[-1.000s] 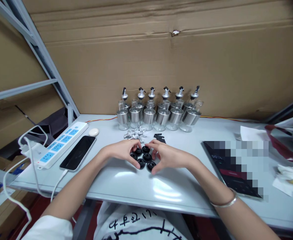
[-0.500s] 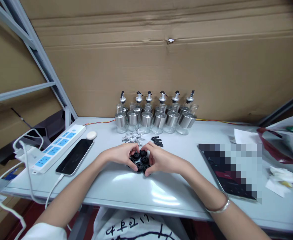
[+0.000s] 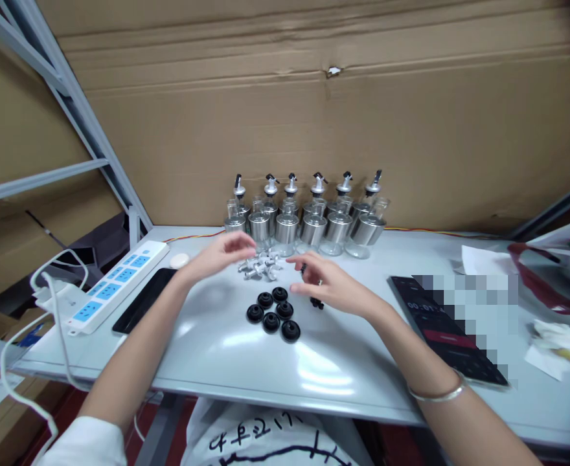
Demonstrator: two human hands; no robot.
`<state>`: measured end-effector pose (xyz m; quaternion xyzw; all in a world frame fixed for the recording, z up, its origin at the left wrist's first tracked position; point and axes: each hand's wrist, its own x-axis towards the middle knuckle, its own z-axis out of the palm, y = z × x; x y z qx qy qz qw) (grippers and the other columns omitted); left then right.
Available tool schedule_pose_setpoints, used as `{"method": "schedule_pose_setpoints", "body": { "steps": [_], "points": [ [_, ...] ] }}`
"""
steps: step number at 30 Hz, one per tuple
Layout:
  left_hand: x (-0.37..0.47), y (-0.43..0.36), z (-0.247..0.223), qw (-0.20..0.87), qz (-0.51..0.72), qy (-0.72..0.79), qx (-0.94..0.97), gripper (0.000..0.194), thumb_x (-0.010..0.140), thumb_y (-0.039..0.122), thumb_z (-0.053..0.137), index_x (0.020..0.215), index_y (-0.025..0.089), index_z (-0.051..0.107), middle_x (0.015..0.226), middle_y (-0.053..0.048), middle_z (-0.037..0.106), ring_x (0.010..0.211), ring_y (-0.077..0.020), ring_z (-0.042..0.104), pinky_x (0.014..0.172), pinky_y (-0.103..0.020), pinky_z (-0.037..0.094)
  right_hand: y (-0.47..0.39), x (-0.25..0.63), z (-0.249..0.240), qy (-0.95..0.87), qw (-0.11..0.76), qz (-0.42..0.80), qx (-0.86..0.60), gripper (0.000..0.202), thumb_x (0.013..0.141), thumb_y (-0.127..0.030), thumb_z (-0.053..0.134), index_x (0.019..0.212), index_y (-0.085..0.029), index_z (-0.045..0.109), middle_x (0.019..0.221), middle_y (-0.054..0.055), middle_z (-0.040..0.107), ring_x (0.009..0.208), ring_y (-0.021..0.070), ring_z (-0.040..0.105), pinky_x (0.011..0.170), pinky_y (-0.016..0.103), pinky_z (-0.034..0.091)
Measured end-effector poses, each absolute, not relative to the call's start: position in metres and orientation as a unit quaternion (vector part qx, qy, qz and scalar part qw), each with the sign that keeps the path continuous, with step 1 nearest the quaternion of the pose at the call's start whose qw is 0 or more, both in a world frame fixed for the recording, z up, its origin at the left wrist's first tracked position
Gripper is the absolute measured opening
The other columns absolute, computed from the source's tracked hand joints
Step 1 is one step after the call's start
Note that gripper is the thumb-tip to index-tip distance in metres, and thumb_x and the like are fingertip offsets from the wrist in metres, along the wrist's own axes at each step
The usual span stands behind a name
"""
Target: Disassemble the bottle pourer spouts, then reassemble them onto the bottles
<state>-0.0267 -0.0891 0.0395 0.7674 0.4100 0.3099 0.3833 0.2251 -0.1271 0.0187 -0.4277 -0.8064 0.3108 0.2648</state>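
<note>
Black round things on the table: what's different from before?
Both hands let go of the black round pieces: the left hand moved forward and left, the right hand forward and right. Some small black sticks came nearer, by the right hand. The bottles stayed put.

Black pieces (image 3: 317,303) — partly hidden behind right hand (image 3: 331,283).

The dark screen of the device (image 3: 425,327) at the right of the surface (image 3: 363,362) reads "00:01:" in pale digits, the rest hidden by blocky blurring; lettering on its red bar (image 3: 445,337) is too small to read. Black brush-like characters cross the white shirt (image 3: 260,446) in one row, too distorted to read with certainty
</note>
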Motion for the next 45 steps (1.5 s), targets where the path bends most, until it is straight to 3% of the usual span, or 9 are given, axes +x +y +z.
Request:
{"method": "schedule_pose_setpoints", "body": {
  "steps": [4,10,14,18,25,30,37,42,45],
  "points": [
    [-0.034,-0.042,0.060,0.238,0.526,0.496,0.649,0.026,0.076,0.029,0.059,0.097,0.015,0.053,0.076,0.001,0.053,0.066,-0.0104,0.050,0.061,-0.022,0.040,-0.121,0.231,0.020,-0.779,0.352,0.281,-0.435,0.037,0.084,-0.046,0.053,0.109,-0.019,0.058,0.091,0.004,0.050,0.070,0.0131,0.051,0.068,0.030,0.047],
    [-0.020,0.026,0.079,0.120,0.380,0.639,0.658,0.055,0.068,0.021,0.070,0.116,0.010,0.045,0.113,-0.017,0.058,0.104,-0.0261,0.056,0.088,-0.035,0.043,-0.115,0.235,0.017,-0.762,0.401,0.256,-0.440,0.030,0.087,-0.043,0.049,0.101,-0.019,0.060,0.092,0.005,0.052,0.075,0.0139,0.054,0.067,0.028,0.046],
    [-0.011,0.048,0.084,0.089,0.335,0.663,0.663,0.043,0.064,0.018,0.074,0.102,0.011,0.055,0.108,-0.018,0.063,0.103,-0.0300,0.058,0.089,-0.041,0.044,-0.113,0.238,0.017,-0.765,0.401,0.244,-0.441,0.030,0.089,-0.043,0.047,0.101,-0.020,0.060,0.092,0.005,0.055,0.078,0.0148,0.055,0.067,0.028,0.046],
    [-0.014,0.056,0.090,0.089,0.341,0.648,0.675,0.021,0.062,0.017,0.076,0.075,0.013,0.060,0.086,-0.009,0.067,0.093,-0.0267,0.061,0.087,-0.041,0.046,-0.111,0.241,0.017,-0.764,0.428,0.217,-0.433,0.026,0.088,-0.040,0.048,0.100,-0.020,0.060,0.097,0.007,0.055,0.086,0.0164,0.056,0.067,0.027,0.047],
    [-0.032,0.024,0.154,0.055,0.570,0.523,0.631,0.027,0.062,-0.002,0.072,0.082,0.007,0.056,0.076,0.003,0.058,0.077,-0.0102,0.059,0.086,-0.035,0.048,-0.111,0.242,0.021,-0.722,0.529,0.105,-0.434,0.018,0.088,-0.035,0.051,0.094,-0.022,0.061,0.101,0.008,0.053,0.095,0.0191,0.055,0.071,0.031,0.050],
    [-0.028,-0.052,0.182,-0.007,0.679,0.270,0.683,0.018,0.080,0.004,0.056,0.093,0.014,0.048,0.083,0.004,0.051,0.076,-0.0061,0.058,0.079,-0.030,0.053,-0.121,0.236,0.026,-0.689,0.587,-0.056,-0.421,0.030,0.082,-0.033,0.059,0.109,-0.023,0.054,0.110,0.010,0.051,0.108,0.0258,0.050,0.082,0.041,0.049],
    [0.044,-0.119,0.111,0.283,0.612,0.261,0.691,0.021,0.082,0.032,0.062,0.089,0.023,0.044,0.089,0.001,0.056,0.084,-0.0166,0.066,0.074,-0.032,0.055,-0.132,0.220,0.016,-0.763,0.508,-0.107,-0.387,0.077,0.074,-0.042,0.066,0.137,-0.024,0.025,0.130,0.014,0.049,0.119,0.0315,0.048,0.093,0.048,0.045],
    [0.085,-0.121,0.049,0.380,0.617,0.265,0.636,0.024,0.089,0.046,0.046,0.098,0.025,0.037,0.104,-0.001,0.055,0.101,-0.0167,0.062,0.089,-0.033,0.050,-0.124,0.222,0.005,-0.746,0.431,-0.037,-0.507,0.063,0.069,-0.024,0.061,0.128,-0.022,0.040,0.115,0.009,0.063,0.094,0.0281,0.063,0.073,0.038,0.051],
    [0.088,-0.116,0.037,0.396,0.636,0.263,0.607,0.036,0.082,0.049,0.056,0.099,0.026,0.034,0.103,-0.001,0.056,0.100,-0.0150,0.062,0.092,-0.032,0.048,-0.117,0.229,0.003,-0.738,0.403,-0.065,-0.538,0.053,0.065,-0.023,0.061,0.118,-0.021,0.050,0.105,0.009,0.067,0.087,0.0291,0.064,0.070,0.038,0.050]
  ]
}}
